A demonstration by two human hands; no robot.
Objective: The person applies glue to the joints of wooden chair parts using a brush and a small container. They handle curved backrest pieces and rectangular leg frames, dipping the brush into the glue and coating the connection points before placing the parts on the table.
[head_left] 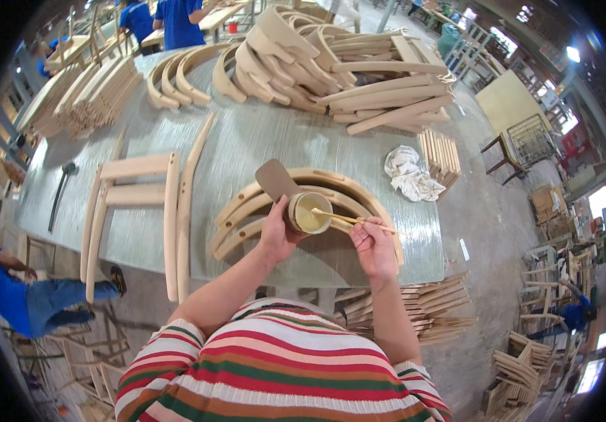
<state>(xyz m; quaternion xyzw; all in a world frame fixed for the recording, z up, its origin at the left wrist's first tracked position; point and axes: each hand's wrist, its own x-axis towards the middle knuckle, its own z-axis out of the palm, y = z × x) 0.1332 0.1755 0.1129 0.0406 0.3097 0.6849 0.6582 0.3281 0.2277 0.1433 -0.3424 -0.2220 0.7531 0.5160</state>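
My left hand is wrapped around a small round cup of pale cream liquid, tilted toward me. A flat brown paddle-shaped piece juts out beyond that hand; whether it is joined to the cup I cannot tell. In my right hand a thin wooden stick is pinched, its pale-coated tip at the cup's mouth. Beneath both hands, several curved wooden rails lie nested on the table, with dark holes showing in their faces and ends.
Left of the rails rests a wooden chair-frame assembly, then a black mallet. A white cloth and stacked slats sit at right. Curved parts are heaped at the back. A person in blue is beyond the left edge.
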